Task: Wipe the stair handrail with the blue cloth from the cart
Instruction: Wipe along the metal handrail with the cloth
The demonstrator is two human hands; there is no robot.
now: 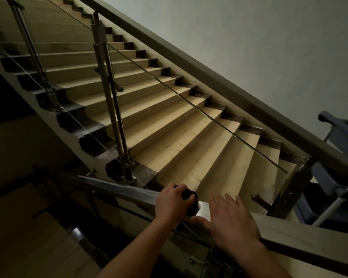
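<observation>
- The handrail served as the landmark: a flat grey rail that ran across the lower part of the view, with the stairs rising beyond it.
- The left hand sat on top of the handrail, fingers curled tight around the blue cloth, which looked almost black in the dim light. The cloth was bunched under the hand and pressed against the rail's top face, probably so the whole pad of fabric rubbed the surface.
- The right hand lay just beside the cloth along the handrail, fingers spread flat and holding nothing. It seemed to rest on or just above the rail, most likely to steady the body; actual contact could not be told.
- The cart stood beyond the handrail's far right end, against the wall.
- By my judgement the wiping was under way on this lower rail, with most of its length and the sloping rail above not yet reached.
</observation>
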